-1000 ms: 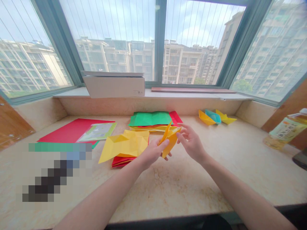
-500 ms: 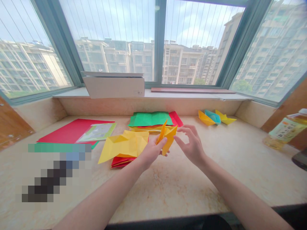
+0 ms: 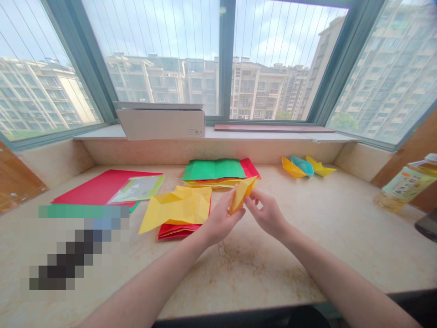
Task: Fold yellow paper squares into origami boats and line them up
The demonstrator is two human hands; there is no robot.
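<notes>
Above the middle of the counter I hold a yellow folded paper boat [image 3: 241,193], tilted up to the right. My left hand [image 3: 223,217] is closed on its left side and underside. The fingers of my right hand [image 3: 266,210] pinch its right edge; the fingertips are partly hidden. Just left of my left hand, a creased yellow sheet [image 3: 180,207] lies over a stack of folded red paper [image 3: 175,231]. Behind my hands rests a creased green sheet [image 3: 215,169] on top of yellow and red paper.
Three folded paper boats, a yellow-orange one [image 3: 293,167], a blue one [image 3: 303,166] and a yellow one [image 3: 321,166], stand at the back right. A bottle [image 3: 406,187] is at the right. Red paper [image 3: 92,187] under a clear packet [image 3: 136,188] lies left. A white box [image 3: 164,124] sits on the sill.
My right hand has come in from the right and now grips the boat. The boat has turned and its two upright points have come together. My left hand still holds it.
</notes>
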